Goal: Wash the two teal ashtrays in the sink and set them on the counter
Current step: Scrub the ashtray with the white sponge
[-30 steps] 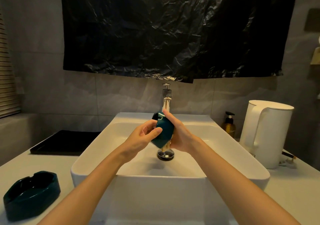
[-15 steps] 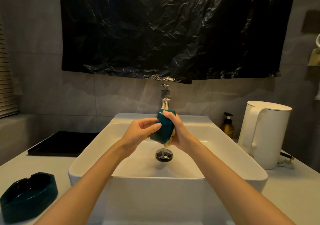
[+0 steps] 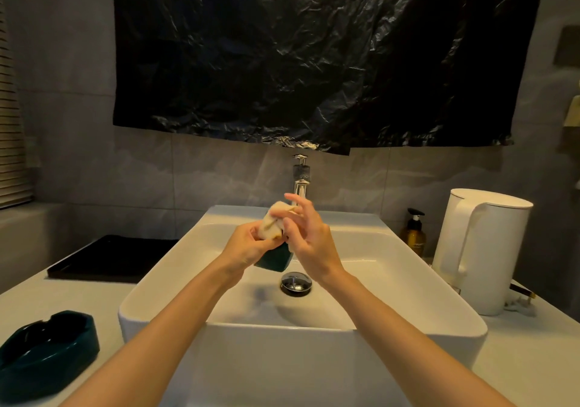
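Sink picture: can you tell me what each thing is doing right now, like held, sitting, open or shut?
Ashtray in hands: held above the sink, tilted, mostly hidden.
Pale sponge: pressed on that ashtray.
Left hand: gripping ashtray and sponge.
Right hand: steadying the ashtray, fingers spread.
Second ashtray: upright on the counter, left of the sink.
Sink: drain stopper visible.
Faucet: water flow cannot be seen.
Kettle: lid shut.
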Motion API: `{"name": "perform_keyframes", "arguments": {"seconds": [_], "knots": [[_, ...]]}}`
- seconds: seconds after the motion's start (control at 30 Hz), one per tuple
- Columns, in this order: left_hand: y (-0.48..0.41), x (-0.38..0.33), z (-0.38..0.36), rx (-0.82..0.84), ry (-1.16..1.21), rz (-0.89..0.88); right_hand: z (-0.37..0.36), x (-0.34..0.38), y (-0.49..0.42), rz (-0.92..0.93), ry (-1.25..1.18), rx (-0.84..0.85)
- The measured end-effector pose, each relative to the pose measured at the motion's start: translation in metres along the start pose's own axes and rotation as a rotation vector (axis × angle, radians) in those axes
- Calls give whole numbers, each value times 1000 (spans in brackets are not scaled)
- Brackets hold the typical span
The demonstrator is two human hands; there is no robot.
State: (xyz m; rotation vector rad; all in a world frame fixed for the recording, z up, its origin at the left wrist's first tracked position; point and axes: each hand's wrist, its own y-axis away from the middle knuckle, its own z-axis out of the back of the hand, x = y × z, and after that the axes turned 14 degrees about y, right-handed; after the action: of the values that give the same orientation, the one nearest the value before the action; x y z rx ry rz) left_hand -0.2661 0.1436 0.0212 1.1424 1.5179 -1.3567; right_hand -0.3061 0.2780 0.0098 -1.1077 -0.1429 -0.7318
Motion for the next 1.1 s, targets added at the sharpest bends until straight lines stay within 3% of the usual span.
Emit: {"name": "perform_keyframes", "arguments": {"seconds": [0.1, 0.23, 0.37, 0.5, 0.57, 0.67, 0.83, 1.0, 1.1], "knots": [[3, 2, -2, 4, -58, -19, -2, -8, -4, 96, 188, 47], [6, 3, -5, -1, -68, -38, 3, -9, -9, -1, 150, 33], [6, 2, 0, -22, -17, -105, 1, -5, 1, 199, 221, 2], [9, 3, -6, 69, -85, -78, 8, -5, -12, -39, 100, -7], [9, 3, -6, 75, -75, -91, 12, 0, -9, -3, 52, -32], [10, 1, -5, 67, -36, -144, 7, 0, 1, 169, 163, -51], [17, 3, -9, 179, -110, -147, 9, -7, -15, -73, 1, -10], [20, -1, -9, 175, -101, -177, 10, -5, -1, 147, 160, -120], [20, 1, -10, 198, -171, -210, 10, -4, -6, 12, 67, -96]]}}
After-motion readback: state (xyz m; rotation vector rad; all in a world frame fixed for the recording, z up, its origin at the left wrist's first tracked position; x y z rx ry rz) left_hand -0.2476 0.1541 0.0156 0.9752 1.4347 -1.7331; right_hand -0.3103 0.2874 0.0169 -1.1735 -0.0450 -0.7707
